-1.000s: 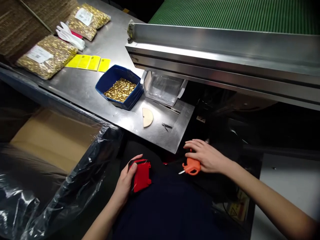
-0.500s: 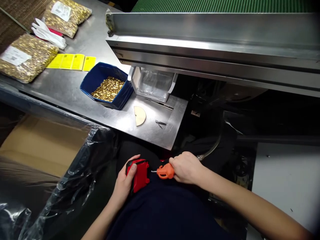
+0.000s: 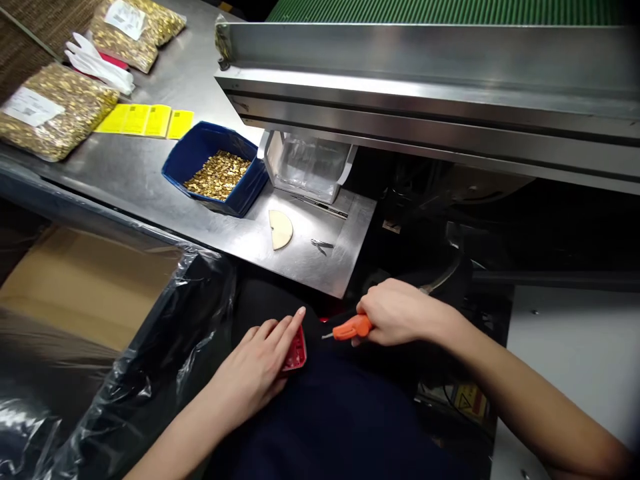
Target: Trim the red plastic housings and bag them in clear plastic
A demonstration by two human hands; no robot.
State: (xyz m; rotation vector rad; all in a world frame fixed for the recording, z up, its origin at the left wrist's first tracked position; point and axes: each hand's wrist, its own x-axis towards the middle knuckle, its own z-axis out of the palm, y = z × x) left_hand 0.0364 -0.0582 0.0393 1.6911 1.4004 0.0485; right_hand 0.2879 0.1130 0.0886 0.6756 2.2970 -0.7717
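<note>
My left hand (image 3: 263,360) is wrapped over a red plastic case-like part (image 3: 297,352) above my lap. Most of the part is hidden under the palm; its visible end shows a recessed inside. To the right, my right hand (image 3: 393,312) grips an orange air blow gun (image 3: 353,327). Its thin metal nozzle points left toward the red part, with a gap between them. A clear hose (image 3: 445,277) runs behind my right hand.
On the metal table (image 3: 310,270) are a blue bin (image 3: 175,163) of small brass pieces, a clear-lined bin (image 3: 313,167), a cream half-disc (image 3: 281,230), small nippers (image 3: 321,245), bags of brass pieces (image 3: 60,113) and yellow labels (image 3: 135,120). A plastic-lined carton (image 3: 85,287) stands left.
My left hand has turned over, so its back faces up and the red part's hollow side shows. My right hand has moved the blow gun slightly up and right, away from the part.
</note>
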